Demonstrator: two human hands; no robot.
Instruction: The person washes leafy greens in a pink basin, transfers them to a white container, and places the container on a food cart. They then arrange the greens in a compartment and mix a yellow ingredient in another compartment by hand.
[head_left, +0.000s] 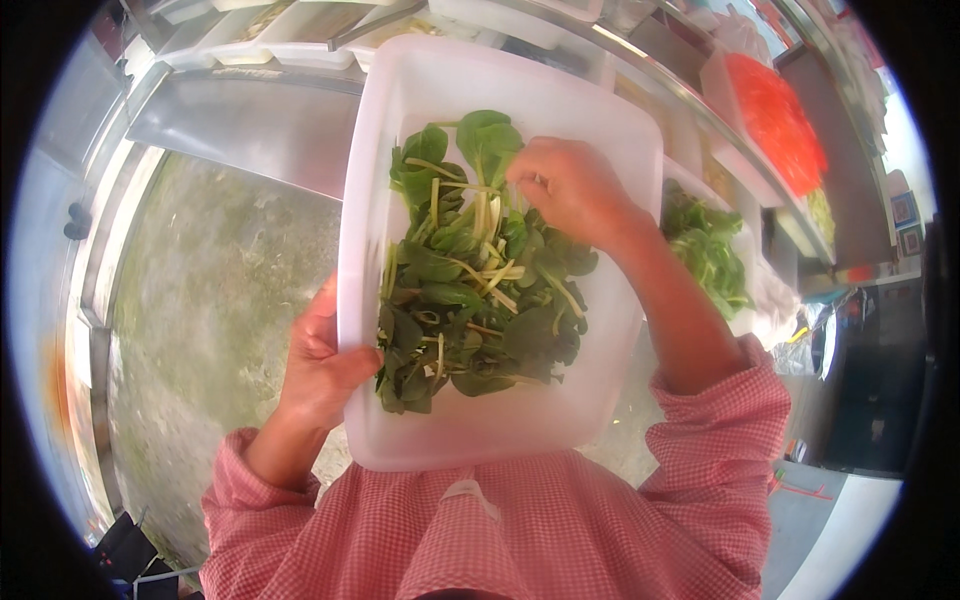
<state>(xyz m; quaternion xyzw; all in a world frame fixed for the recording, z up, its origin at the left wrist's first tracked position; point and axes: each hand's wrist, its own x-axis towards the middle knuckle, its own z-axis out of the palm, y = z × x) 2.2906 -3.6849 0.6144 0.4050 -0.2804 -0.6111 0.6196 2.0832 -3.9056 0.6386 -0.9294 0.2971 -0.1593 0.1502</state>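
A white plastic tub (622, 150) is tilted in front of my chest, its near edge against my checked shirt. Loose leafy greens (480, 285) with pale cut stems cover much of its floor. My left hand (326, 360) grips the tub's left wall, thumb over the rim and fingers outside. Inside the tub, toward the far right, my right hand (566, 184) has its fingers pinched at a leafy green (487, 142). The fingertips partly hide where they meet the leaf and stem.
More leafy greens (705, 247) lie in a container beyond my right forearm. White food bins (315, 34) line the far side above a steel panel (247, 127). A red plastic bag (776, 124) sits on the right shelf. Concrete floor (217, 262) shows at left.
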